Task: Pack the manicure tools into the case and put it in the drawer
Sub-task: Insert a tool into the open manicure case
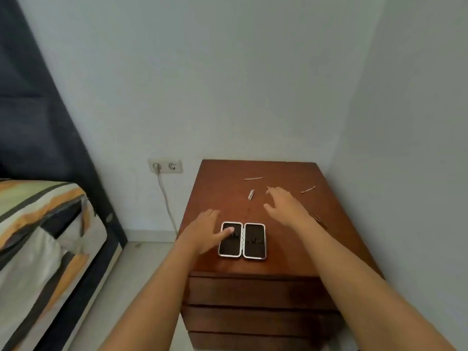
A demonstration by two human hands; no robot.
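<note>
An open manicure case (254, 240) with a silver rim and dark lining lies flat near the front of the wooden nightstand (286, 259). My left hand (202, 230) rests beside it, thumb on the left half. My right hand (285, 205) hovers open over the top, fingers spread, fingertips near a small tool (268, 187). A nail clipper (251, 194) lies left of that hand. A thin file (253, 178) lies further back, a stick-like tool (308, 190) to the right, and a dark tool (318, 220) beside my right wrist.
The nightstand has three shut drawers (253, 292) on its front and stands in a wall corner. A bed (38, 236) with a striped cover is on the left. A wall socket (165, 165) with a cable is behind.
</note>
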